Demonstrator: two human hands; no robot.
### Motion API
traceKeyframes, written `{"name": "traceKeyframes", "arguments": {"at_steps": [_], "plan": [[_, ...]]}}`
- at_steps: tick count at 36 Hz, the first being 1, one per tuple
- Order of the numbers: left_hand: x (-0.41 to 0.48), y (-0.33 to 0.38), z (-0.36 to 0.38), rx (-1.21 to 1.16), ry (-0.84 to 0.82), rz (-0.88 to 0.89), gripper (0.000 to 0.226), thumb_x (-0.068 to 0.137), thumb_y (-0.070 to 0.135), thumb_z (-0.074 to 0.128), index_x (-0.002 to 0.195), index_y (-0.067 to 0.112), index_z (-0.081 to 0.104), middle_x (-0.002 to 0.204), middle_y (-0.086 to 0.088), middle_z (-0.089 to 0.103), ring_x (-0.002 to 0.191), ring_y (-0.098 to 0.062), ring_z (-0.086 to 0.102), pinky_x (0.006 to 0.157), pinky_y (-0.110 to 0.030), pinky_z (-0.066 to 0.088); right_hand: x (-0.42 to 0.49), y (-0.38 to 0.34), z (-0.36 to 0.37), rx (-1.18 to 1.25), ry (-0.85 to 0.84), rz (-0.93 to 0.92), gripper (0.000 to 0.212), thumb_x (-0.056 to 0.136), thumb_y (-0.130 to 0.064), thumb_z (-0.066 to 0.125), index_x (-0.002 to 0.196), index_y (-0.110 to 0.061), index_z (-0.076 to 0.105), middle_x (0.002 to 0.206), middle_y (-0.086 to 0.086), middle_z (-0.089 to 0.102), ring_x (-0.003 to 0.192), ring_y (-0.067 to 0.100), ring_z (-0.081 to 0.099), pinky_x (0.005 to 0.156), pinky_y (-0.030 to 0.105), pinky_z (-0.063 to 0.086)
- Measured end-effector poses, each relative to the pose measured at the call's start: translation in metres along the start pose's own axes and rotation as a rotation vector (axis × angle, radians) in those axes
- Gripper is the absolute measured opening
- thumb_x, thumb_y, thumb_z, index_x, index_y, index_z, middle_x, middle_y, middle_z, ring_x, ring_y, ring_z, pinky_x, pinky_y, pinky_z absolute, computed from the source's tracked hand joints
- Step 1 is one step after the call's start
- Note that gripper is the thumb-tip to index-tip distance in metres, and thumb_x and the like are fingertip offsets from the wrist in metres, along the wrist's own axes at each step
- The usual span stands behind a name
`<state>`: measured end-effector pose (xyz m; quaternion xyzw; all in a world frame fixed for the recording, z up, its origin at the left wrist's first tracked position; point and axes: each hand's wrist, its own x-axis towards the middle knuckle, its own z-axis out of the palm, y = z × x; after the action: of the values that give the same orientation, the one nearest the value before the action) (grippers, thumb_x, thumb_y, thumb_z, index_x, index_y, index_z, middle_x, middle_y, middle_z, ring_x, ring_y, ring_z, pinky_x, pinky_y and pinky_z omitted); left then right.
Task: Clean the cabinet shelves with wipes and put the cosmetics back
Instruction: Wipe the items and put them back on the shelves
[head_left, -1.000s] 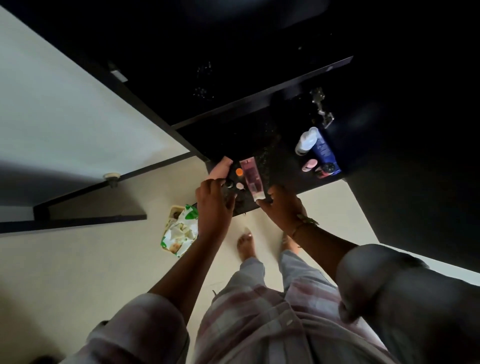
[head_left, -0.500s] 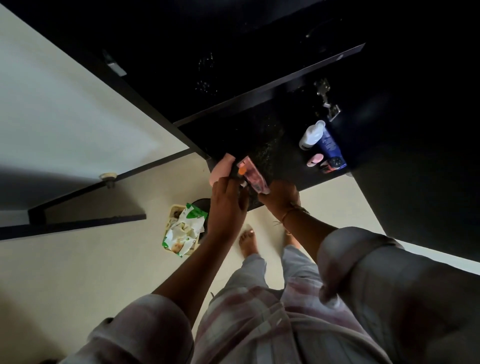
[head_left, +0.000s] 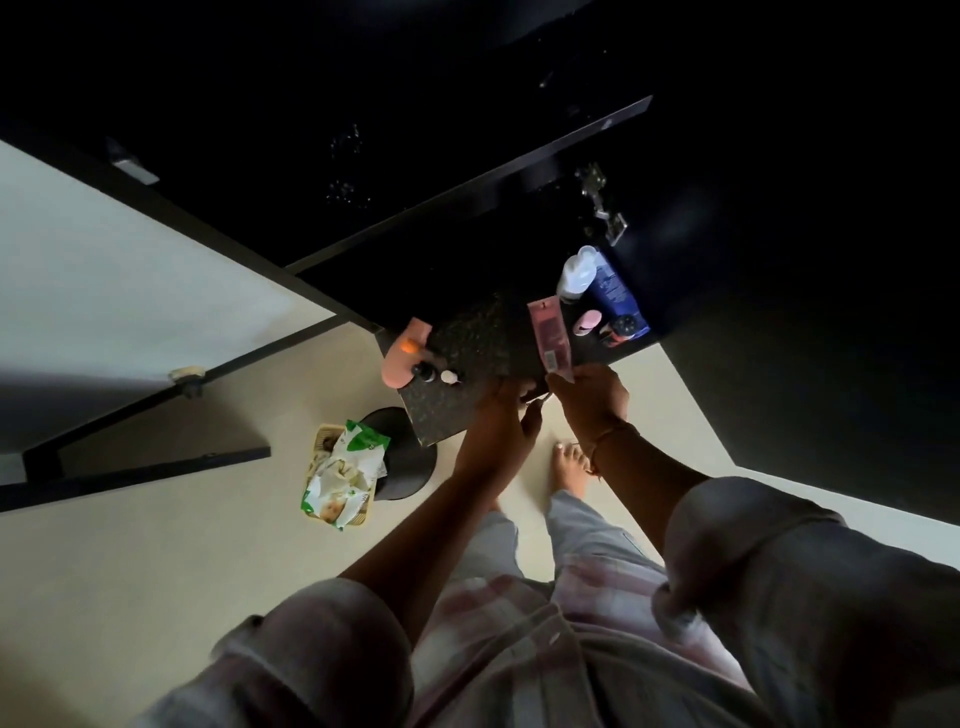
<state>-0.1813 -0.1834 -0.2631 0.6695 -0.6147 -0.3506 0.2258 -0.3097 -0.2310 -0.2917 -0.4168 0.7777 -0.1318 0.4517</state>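
Note:
My right hand (head_left: 589, 397) grips the lower end of a pink tube (head_left: 549, 335), which lies on the dark speckled shelf (head_left: 478, 343) near its front edge. My left hand (head_left: 501, 421) is just left of it at the shelf's front edge, fingers curled; I cannot tell whether it holds anything. At the shelf's left end stand a peach-pink bottle (head_left: 402, 358), an orange-capped item (head_left: 411, 345), a small dark bottle (head_left: 422, 371) and a small white one (head_left: 450, 376). At the right end are a white-capped bottle (head_left: 576, 270), a blue tube (head_left: 615, 293) and a pink-capped jar (head_left: 588, 320).
An open pack of wipes (head_left: 345, 473) sits in a small basket on the pale floor, beside a round dark stool (head_left: 402, 457). The open cabinet door (head_left: 130, 291) stands to the left. A metal hinge (head_left: 602, 205) is on the cabinet's right wall. My bare feet are below the shelf.
The pink tube has moved right along the shelf in my right hand, away from the small bottles. My left hand has left those bottles and shifted right to the front edge.

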Motion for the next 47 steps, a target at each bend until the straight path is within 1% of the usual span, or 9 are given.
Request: {"name": "traceKeyframes", "arguments": {"at_steps": [8,16,22,26,29,34,36,40,47], "plan": [[0.02,0.002,0.021,0.041,-0.061,-0.136,0.038,0.088,0.016,0.064,0.124,0.006,0.057,0.118,-0.014,0.06,0.106,-0.025,0.062,0.091,-0.039,0.052,0.018,0.012,-0.004,0.022,0.063,0.016,0.029,0.078,-0.04,0.072,0.094,-0.015,0.072,0.092,0.005,0.074,0.089,0.024,0.067,0.072,0.028,0.049],[0.021,-0.003,0.025,0.098,-0.066,-0.174,0.038,0.09,0.019,0.062,0.126,0.007,0.056,0.12,-0.012,0.058,0.104,-0.021,0.061,0.088,-0.035,0.053,0.02,0.009,-0.007,0.128,0.084,0.076,0.038,0.079,-0.036,0.074,0.105,-0.011,0.065,0.103,0.007,0.071,0.096,0.023,0.064,0.074,0.022,0.039],[0.007,-0.004,0.023,0.085,-0.046,-0.187,0.037,0.091,0.017,0.062,0.126,0.008,0.055,0.121,-0.011,0.057,0.104,-0.019,0.061,0.087,-0.029,0.052,0.028,0.034,0.007,0.223,0.089,0.093,0.046,0.058,-0.07,0.066,0.081,-0.037,0.045,0.092,-0.001,0.063,0.081,0.027,0.068,0.073,0.044,0.058],[-0.01,-0.007,0.008,0.053,0.097,-0.23,0.023,0.094,0.018,0.058,0.117,0.012,0.058,0.113,-0.007,0.059,0.093,-0.007,0.059,0.079,-0.022,0.052,0.0,0.008,0.007,0.112,0.034,-0.018,0.031,0.075,-0.052,0.07,0.087,-0.026,0.057,0.089,0.002,0.07,0.079,0.021,0.067,0.067,0.03,0.053],[-0.022,-0.019,-0.011,0.102,0.285,-0.293,0.018,0.093,0.016,0.06,0.11,0.01,0.058,0.106,-0.006,0.058,0.089,-0.004,0.05,0.076,-0.011,0.038,-0.017,-0.011,0.017,0.055,-0.054,-0.218,0.014,0.082,-0.03,0.072,0.086,-0.019,0.063,0.085,0.0,0.067,0.08,0.018,0.061,0.066,0.027,0.045],[-0.021,-0.046,-0.046,0.086,0.479,-0.392,0.033,0.085,0.012,0.068,0.112,0.007,0.049,0.111,-0.009,0.047,0.096,-0.019,0.05,0.08,-0.036,0.05,-0.028,-0.033,0.046,-0.1,-0.217,-0.535,0.028,0.078,-0.03,0.074,0.101,-0.023,0.061,0.102,0.003,0.062,0.084,0.024,0.065,0.068,0.04,0.055],[-0.016,-0.053,-0.057,0.092,0.46,-0.358,0.042,0.084,0.014,0.07,0.119,0.014,0.047,0.117,-0.005,0.044,0.102,-0.022,0.053,0.085,-0.038,0.051,-0.031,-0.042,0.054,-0.171,-0.239,-0.623,0.034,0.079,-0.036,0.071,0.109,-0.03,0.057,0.114,0.001,0.057,0.09,0.024,0.066,0.069,0.039,0.057],[-0.001,-0.059,-0.073,0.132,0.338,-0.28,0.046,0.086,0.019,0.07,0.128,0.013,0.052,0.122,-0.008,0.048,0.111,-0.019,0.047,0.089,-0.022,0.037,-0.033,-0.056,0.065,-0.238,-0.225,-0.736,0.04,0.081,-0.032,0.072,0.118,-0.029,0.059,0.12,0.002,0.054,0.099,0.027,0.064,0.075,0.036,0.055],[0.012,-0.067,-0.083,0.177,0.228,-0.202,0.021,0.091,0.021,0.065,0.111,0.016,0.067,0.106,-0.007,0.063,0.093,-0.02,0.062,0.077,-0.022,0.045,-0.027,-0.065,0.074,-0.33,-0.173,-0.782,0.023,0.087,-0.021,0.066,0.11,-0.022,0.067,0.114,0.002,0.063,0.096,0.025,0.065,0.072,0.026,0.048]]}}
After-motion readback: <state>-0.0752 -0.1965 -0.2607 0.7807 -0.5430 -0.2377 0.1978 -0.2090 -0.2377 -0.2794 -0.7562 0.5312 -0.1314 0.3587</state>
